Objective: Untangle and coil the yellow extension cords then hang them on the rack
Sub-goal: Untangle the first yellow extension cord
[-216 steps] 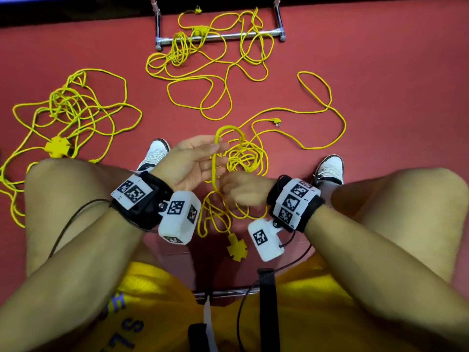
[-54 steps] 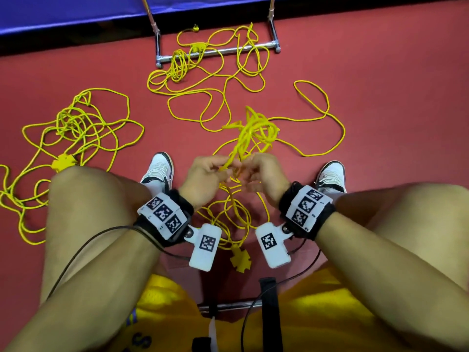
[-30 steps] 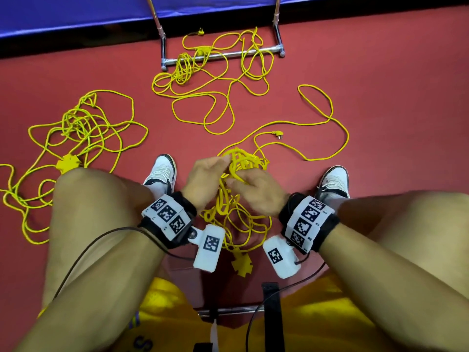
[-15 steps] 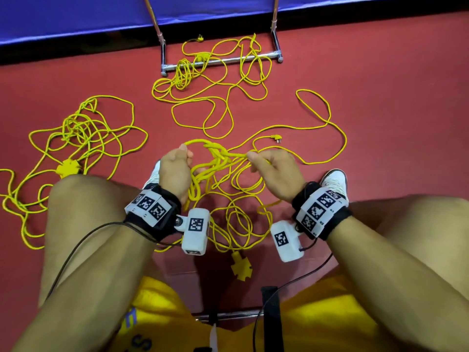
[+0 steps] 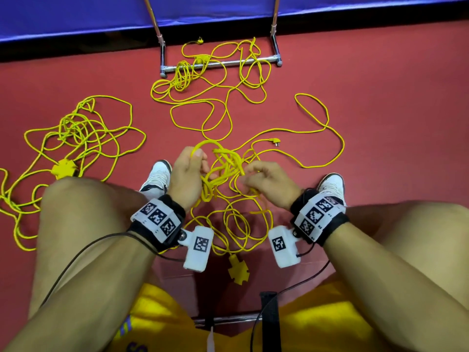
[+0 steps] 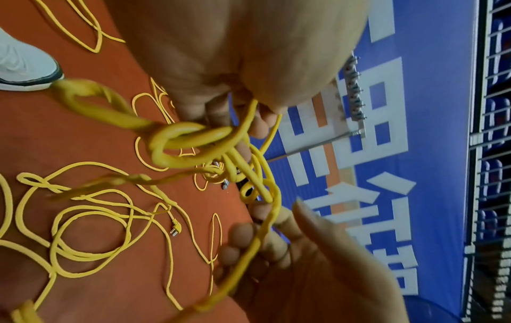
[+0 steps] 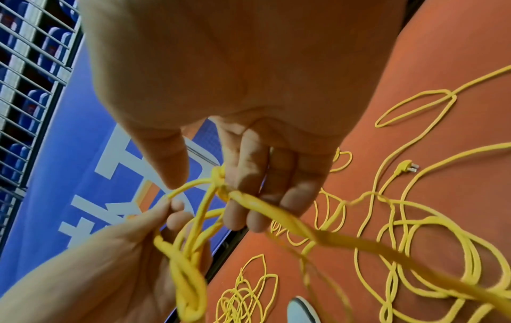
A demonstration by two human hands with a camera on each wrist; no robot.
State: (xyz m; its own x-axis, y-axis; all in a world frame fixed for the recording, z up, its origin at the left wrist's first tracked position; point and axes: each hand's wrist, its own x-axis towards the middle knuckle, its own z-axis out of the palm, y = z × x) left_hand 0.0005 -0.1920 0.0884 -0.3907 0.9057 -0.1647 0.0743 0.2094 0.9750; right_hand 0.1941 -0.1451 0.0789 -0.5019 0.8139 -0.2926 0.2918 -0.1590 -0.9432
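Observation:
A tangled yellow extension cord (image 5: 224,165) hangs between my knees, and both hands work its knot. My left hand (image 5: 198,158) pinches a loop that arches over its thumb. In the left wrist view several strands (image 6: 193,135) pass under its curled fingers. My right hand (image 5: 247,171) pinches a strand at the knot (image 7: 219,177) between thumb and fingers. The cord's plug (image 5: 275,141) lies on the floor beyond the hands. Its cross-shaped socket block (image 5: 238,271) dangles below my wrists. The rack's metal base bar (image 5: 228,63) stands at the far wall.
A second tangled cord (image 5: 78,128) with its socket block (image 5: 63,169) lies on the red floor at the left. A third cord (image 5: 203,97) sprawls over the rack's base. My white shoes (image 5: 158,175) flank the hands. A blue banner (image 5: 101,13) lines the back.
Half a second ago my hands held the cord stretched apart. They have drawn closer together, the right hand moving in to the knot, and the left has lifted a loop over its thumb.

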